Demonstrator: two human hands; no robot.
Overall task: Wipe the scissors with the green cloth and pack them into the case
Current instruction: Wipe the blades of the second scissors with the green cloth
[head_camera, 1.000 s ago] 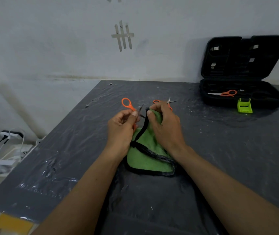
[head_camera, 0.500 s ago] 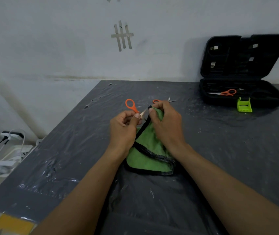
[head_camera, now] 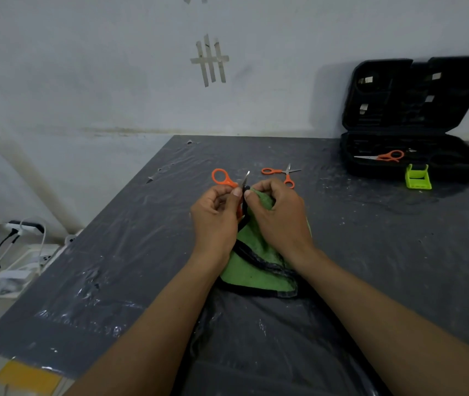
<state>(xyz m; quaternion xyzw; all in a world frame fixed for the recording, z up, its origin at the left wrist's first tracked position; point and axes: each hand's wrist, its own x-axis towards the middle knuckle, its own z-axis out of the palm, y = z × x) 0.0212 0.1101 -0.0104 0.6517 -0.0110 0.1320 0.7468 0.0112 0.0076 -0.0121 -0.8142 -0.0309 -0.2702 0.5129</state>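
Mid-wipe, the left hand point(head_camera: 216, 217) pinched the orange scissors point(head_camera: 222, 177) and the right hand point(head_camera: 280, 217) pinched the green cloth point(head_camera: 253, 271) round their blade; next, I judged, a careful pull toward the tip.

table point(head_camera: 370, 252): dk grey plastic sheet over top, glossy, wrinkled, white specks.
cloth point(head_camera: 251, 270): green fabric, fuzzy, matt; blk stitched hem.
near scissors point(head_camera: 229, 182), 12 o'clock of cloth: orange plastic loop, smooth; bright metal blade.
far scissors point(head_camera: 284, 174), 1 o'clock: same orange plastic, shiny metal.
cased scissors point(head_camera: 386, 156), 2 o'clock: orange plastic, pale metal.
case point(head_camera: 416, 92): blk hard plastic, matt.
clip point(head_camera: 418, 178) by case: lime plastic, smooth, slight sheen.
wall point(head_camera: 113, 67): painted, matt, scuffed.
tape strips point(head_camera: 210, 60), 12 o'clock on wall: dull grey.
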